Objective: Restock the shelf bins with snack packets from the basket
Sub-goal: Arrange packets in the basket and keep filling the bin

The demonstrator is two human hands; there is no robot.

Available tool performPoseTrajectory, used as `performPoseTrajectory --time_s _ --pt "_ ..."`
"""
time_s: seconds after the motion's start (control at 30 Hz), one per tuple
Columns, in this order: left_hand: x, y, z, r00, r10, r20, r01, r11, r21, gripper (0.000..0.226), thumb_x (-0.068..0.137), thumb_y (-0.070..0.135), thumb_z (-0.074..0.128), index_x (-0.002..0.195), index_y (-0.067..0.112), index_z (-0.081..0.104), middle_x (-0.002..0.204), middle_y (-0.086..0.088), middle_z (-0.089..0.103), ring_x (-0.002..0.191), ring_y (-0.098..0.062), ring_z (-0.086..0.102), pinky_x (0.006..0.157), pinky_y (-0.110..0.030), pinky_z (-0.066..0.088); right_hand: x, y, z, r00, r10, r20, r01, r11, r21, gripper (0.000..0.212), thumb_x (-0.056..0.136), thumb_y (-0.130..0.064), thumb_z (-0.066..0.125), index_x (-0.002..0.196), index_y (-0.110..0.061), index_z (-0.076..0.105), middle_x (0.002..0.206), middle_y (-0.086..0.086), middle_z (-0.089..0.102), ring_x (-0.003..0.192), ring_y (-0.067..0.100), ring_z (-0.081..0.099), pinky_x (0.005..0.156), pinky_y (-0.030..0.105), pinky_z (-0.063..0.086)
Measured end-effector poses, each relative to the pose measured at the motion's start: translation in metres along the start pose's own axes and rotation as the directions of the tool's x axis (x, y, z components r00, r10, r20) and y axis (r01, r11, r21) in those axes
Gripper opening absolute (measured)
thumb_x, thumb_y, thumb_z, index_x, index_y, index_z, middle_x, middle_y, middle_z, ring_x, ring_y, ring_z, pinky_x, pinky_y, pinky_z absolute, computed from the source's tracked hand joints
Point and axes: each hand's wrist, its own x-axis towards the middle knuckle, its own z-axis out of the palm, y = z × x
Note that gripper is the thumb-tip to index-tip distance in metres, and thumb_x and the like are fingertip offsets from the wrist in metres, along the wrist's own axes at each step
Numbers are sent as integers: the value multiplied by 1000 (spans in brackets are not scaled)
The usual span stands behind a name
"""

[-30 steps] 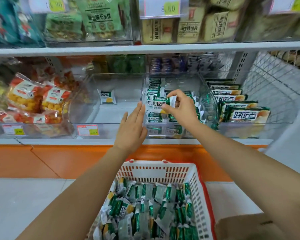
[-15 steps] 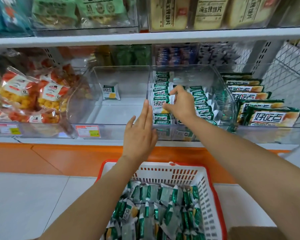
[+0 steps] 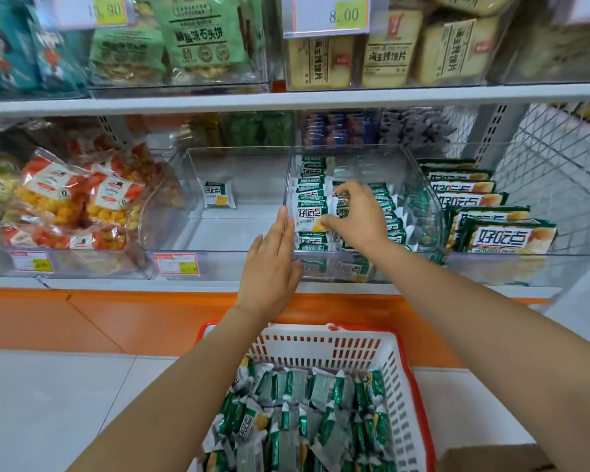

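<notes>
Just one packet [image 3: 218,195], one basket [image 3: 321,349].

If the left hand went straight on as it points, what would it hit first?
Probably the clear bin divider: fingertips of the left hand point at its front edge. Depth is unclear, so it might slip alongside.

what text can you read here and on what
"8.00": price tag, top shelf.
"3.90": left price tag, first digit blurred.
"好吃点": snack packets, large green packs.
"海玉烤馍片": beige packets, top shelf.
"石头饼": green bag, top shelf.
Lower price tags: too blurred to read.
</notes>
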Motion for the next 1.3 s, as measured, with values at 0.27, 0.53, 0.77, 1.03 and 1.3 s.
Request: performPoseTrajectory --time_s 0.27,0.53,0.77,1.03,1.3 --pt "-45 -7 -5 995 73 -69 -75 997 -32 53 83 15 41 136 8 49 152 -14 37 137 -32 38 111 -47 33 -61 -25 8 973 -227 -50 232 946 225 8 89 -20 62 93 -17 68 81 -5 65 64 9 59 63 34 54" --pt "-126 -59 22 990 -89 106 77 991 111 44 82 30 39 112 9 63 128 -14 57 129 -36 44 103 -50 32 -136 -19 87 921 -233 311 162 958 239 11 93 -27 61 92 -20 69 81 -10 66 68 -1 55 62 19 47" --pt "-194 -103 67 842 -325 431 233 939 254 62 100 37 36 153 7 24 162 -17 17 149 -35 14 121 -51 13 -205 6 167 695 -72 715 80 997 22 10 95 -26 60 98 -18 64 97 -2 69 79 13 62 76 38 56" --pt "-227 -115 97 799 -391 457 334 920 203 76 102 41 33 154 2 -7 163 -15 -12 151 -32 0 121 -41 19 -236 36 197 310 238 921 125 950 -287 40 97 -47 53 120 -16 62 115 9 59 84 21 60 73 34 52" --pt "-226 -114 98 773 -415 479 347 910 228 76 103 42 30 153 4 -13 162 -13 -17 151 -31 -5 124 -41 11 -231 39 181 199 308 930 -51 951 -304 25 92 -32 65 88 -15 48 86 3 48 68 15 50 57 25 40"
